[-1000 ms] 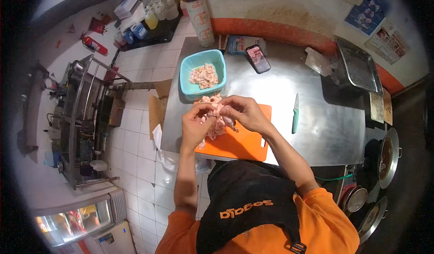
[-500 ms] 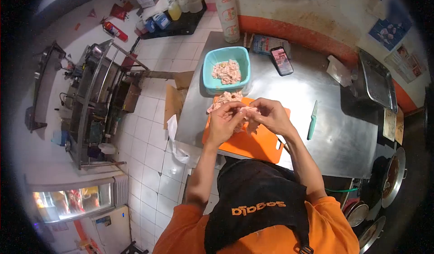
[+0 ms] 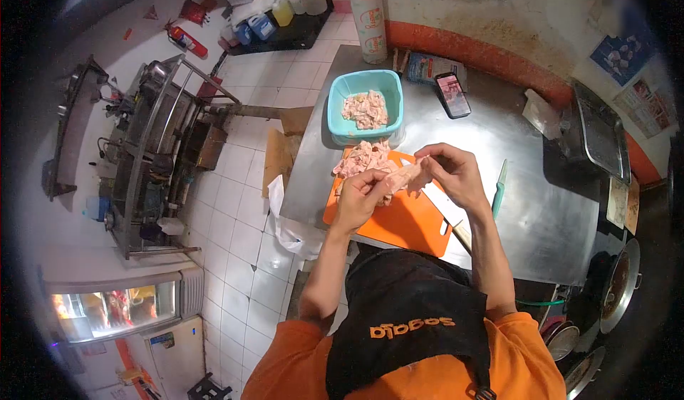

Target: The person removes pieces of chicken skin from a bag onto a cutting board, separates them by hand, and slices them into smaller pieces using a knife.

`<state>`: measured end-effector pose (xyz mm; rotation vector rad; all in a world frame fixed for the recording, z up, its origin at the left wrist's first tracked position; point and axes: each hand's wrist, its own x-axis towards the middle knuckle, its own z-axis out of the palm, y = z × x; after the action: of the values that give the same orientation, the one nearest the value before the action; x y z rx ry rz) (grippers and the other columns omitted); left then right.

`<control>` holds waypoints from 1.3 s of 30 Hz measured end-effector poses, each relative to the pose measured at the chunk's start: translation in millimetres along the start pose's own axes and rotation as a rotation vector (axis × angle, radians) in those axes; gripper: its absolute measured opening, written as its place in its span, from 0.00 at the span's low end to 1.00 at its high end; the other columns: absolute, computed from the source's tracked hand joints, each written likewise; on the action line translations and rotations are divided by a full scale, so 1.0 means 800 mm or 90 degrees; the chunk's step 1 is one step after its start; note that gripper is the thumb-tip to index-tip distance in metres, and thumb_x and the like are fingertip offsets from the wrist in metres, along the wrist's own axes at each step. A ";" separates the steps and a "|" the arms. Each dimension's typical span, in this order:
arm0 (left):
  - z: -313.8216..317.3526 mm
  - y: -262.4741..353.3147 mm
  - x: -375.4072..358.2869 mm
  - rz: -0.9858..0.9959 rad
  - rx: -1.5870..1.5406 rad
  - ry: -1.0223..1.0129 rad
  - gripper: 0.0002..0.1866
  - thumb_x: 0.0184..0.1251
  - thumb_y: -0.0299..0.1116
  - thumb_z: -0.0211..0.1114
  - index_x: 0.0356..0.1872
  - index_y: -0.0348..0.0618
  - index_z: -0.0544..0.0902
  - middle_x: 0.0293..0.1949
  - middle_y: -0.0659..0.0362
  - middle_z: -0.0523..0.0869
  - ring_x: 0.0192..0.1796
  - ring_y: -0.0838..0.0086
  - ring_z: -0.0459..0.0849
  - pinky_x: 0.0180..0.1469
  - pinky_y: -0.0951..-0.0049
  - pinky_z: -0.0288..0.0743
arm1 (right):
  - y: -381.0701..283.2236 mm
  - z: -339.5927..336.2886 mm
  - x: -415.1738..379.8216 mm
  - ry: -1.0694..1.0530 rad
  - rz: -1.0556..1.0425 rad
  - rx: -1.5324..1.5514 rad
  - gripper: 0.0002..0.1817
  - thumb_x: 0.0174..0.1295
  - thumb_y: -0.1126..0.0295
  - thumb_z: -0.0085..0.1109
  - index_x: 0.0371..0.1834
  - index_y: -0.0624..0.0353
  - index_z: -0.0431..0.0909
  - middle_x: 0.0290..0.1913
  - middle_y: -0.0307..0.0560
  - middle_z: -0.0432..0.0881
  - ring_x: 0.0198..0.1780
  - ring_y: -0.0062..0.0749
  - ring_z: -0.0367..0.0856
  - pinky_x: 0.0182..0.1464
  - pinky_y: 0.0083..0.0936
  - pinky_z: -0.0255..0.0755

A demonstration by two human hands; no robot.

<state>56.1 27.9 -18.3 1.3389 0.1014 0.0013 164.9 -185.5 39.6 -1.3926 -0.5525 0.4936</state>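
Between my two hands, above the orange cutting board [image 3: 399,227], stretches a piece of pale pink raw meat [image 3: 405,177]. My left hand [image 3: 360,196] pinches its left end, and my right hand [image 3: 452,175] pinches the other end. A pile of similar meat [image 3: 365,159] lies on the board's far left part. Beyond it, a turquoise basin [image 3: 333,108] holds more meat pieces [image 3: 366,109]. A large knife with a light handle [image 3: 462,235] rests on the board's right side, partly under my right hand. A green knife [image 3: 499,192] lies right of my right forearm.
On the metal table [image 3: 541,215] are a phone [image 3: 453,94], a packet [image 3: 426,68], a patterned cylinder [image 3: 368,22] and a crumpled white bag [image 3: 543,113]. A metal tray [image 3: 602,129] stands at the right. Pans [image 3: 618,286] are at the lower right, shelving [image 3: 153,143] at the left.
My hands have moved apart, with the meat stretched between them. My right hand is higher and further right. More of the large knife shows. The whole view has shifted slightly.
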 end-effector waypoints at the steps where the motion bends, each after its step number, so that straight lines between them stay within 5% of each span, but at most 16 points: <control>1: -0.004 0.003 -0.002 -0.045 -0.033 -0.032 0.13 0.81 0.34 0.62 0.53 0.33 0.84 0.40 0.61 0.87 0.39 0.81 0.85 0.39 0.78 0.81 | -0.007 0.001 0.000 -0.002 0.000 0.009 0.09 0.77 0.76 0.56 0.51 0.70 0.82 0.33 0.46 0.87 0.33 0.28 0.88 0.35 0.24 0.81; 7: 0.046 0.034 -0.002 -0.059 -0.327 0.147 0.18 0.85 0.43 0.58 0.56 0.35 0.80 0.39 0.61 0.88 0.38 0.82 0.85 0.42 0.79 0.81 | -0.005 -0.008 -0.007 -0.059 0.033 -0.085 0.09 0.77 0.73 0.58 0.51 0.69 0.83 0.31 0.43 0.86 0.28 0.23 0.83 0.35 0.22 0.80; 10: 0.055 0.046 -0.006 -0.012 -0.341 0.097 0.20 0.83 0.42 0.60 0.60 0.34 0.77 0.40 0.60 0.88 0.38 0.82 0.86 0.42 0.82 0.79 | -0.006 -0.010 -0.008 -0.066 0.060 -0.087 0.10 0.78 0.72 0.57 0.50 0.69 0.83 0.29 0.43 0.85 0.27 0.23 0.83 0.34 0.22 0.80; 13: 0.023 0.008 -0.004 0.037 -0.162 -0.017 0.21 0.81 0.42 0.63 0.62 0.36 0.77 0.41 0.59 0.89 0.39 0.82 0.86 0.40 0.83 0.78 | -0.017 -0.005 -0.011 -0.028 0.070 -0.055 0.11 0.80 0.70 0.55 0.49 0.69 0.82 0.30 0.45 0.85 0.27 0.25 0.84 0.33 0.22 0.79; 21: 0.031 0.012 -0.007 -0.033 -0.085 0.028 0.12 0.83 0.36 0.62 0.53 0.39 0.83 0.35 0.65 0.86 0.36 0.84 0.82 0.40 0.83 0.75 | -0.022 -0.004 -0.014 0.081 -0.076 -0.280 0.13 0.81 0.68 0.54 0.45 0.69 0.81 0.31 0.44 0.85 0.28 0.23 0.85 0.32 0.20 0.79; 27: 0.027 -0.047 -0.018 0.010 0.000 -0.023 0.10 0.83 0.32 0.60 0.50 0.35 0.84 0.34 0.63 0.85 0.36 0.81 0.81 0.44 0.78 0.77 | -0.052 -0.006 -0.019 0.057 -0.146 -0.378 0.05 0.73 0.78 0.59 0.43 0.69 0.83 0.35 0.48 0.86 0.28 0.27 0.86 0.33 0.24 0.78; 30: 0.009 -0.064 -0.019 -0.023 0.162 0.086 0.08 0.76 0.28 0.66 0.50 0.37 0.85 0.39 0.59 0.88 0.41 0.73 0.84 0.49 0.71 0.78 | -0.053 -0.013 -0.026 -0.002 -0.151 -0.382 0.04 0.69 0.82 0.59 0.43 0.71 0.83 0.36 0.50 0.88 0.31 0.31 0.89 0.35 0.26 0.80; 32: -0.008 -0.061 -0.016 0.176 0.657 0.138 0.14 0.65 0.23 0.69 0.51 0.42 0.86 0.50 0.56 0.89 0.49 0.62 0.84 0.55 0.62 0.77 | -0.050 -0.018 -0.031 0.025 -0.131 -0.355 0.04 0.68 0.83 0.59 0.42 0.71 0.83 0.37 0.53 0.89 0.33 0.32 0.90 0.38 0.27 0.82; 35: -0.011 -0.060 -0.012 0.288 0.758 0.091 0.18 0.59 0.21 0.67 0.52 0.45 0.86 0.58 0.55 0.86 0.54 0.54 0.82 0.60 0.55 0.75 | -0.050 -0.019 -0.032 -0.023 -0.010 -0.382 0.05 0.69 0.81 0.59 0.42 0.71 0.84 0.35 0.53 0.89 0.32 0.31 0.89 0.38 0.27 0.82; 39: -0.007 -0.082 0.001 0.275 0.877 0.003 0.16 0.61 0.21 0.65 0.50 0.45 0.86 0.57 0.54 0.85 0.54 0.55 0.82 0.59 0.55 0.75 | -0.025 -0.019 -0.036 -0.067 0.090 -0.295 0.06 0.71 0.80 0.59 0.41 0.71 0.85 0.32 0.51 0.89 0.31 0.30 0.88 0.38 0.27 0.82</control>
<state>52.5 17.9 -83.4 2.7133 -0.2385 0.3549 151.7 -217.5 55.7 -1.8648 -0.6851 0.5770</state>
